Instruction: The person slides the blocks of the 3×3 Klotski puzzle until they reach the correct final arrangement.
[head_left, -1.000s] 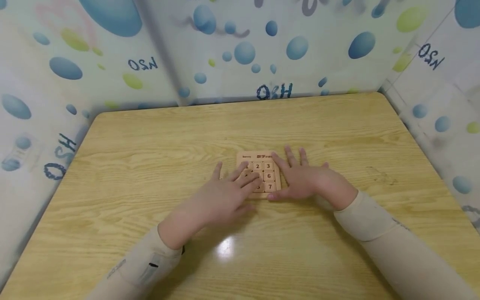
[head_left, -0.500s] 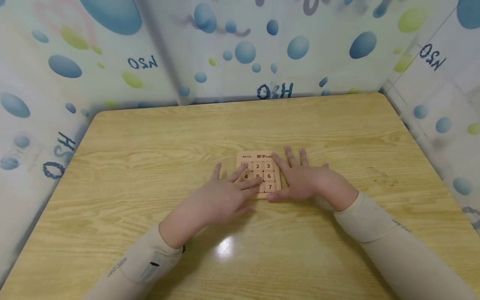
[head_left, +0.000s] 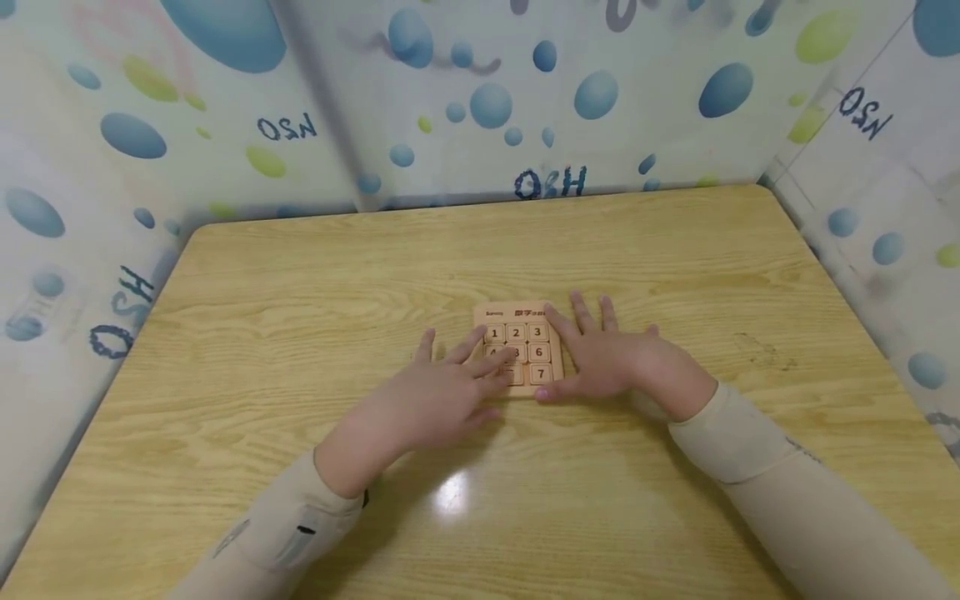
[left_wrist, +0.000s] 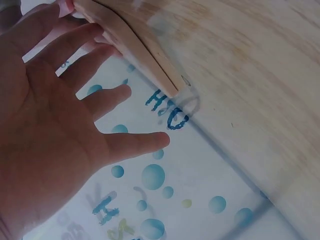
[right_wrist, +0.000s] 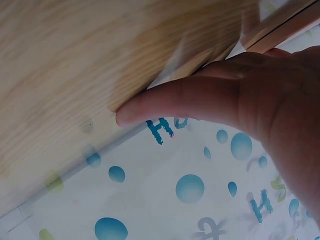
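Note:
A wooden number slide puzzle [head_left: 506, 305] lies flat on the table, with numbered square tiles in its frame. In the head view tiles 1, 2, 3, 6 and 7 [head_left: 541, 373] read clearly. My left hand [head_left: 435, 400] reaches over its lower left with fingers spread, one fingertip overlapping the 8 tile [head_left: 517, 353]; part of the bottom row is hidden. Along the right edge rests my right hand [head_left: 607, 360], fingers splayed, index at the upper right corner and thumb at the lower right. The left wrist view shows the puzzle's side edge [left_wrist: 135, 47] beyond the fingers.
The wood-grain table [head_left: 315, 292] extends on all sides of the puzzle. Walls [head_left: 450, 92] with blue and green dots and lettering stand behind it and at both sides. A light glare [head_left: 451, 493] shows on the near tabletop.
My left hand has shifted slightly left across the puzzle, uncovering the 1 tile. Its fingers have moved over the tiles in the lower left. The right hand stays in place.

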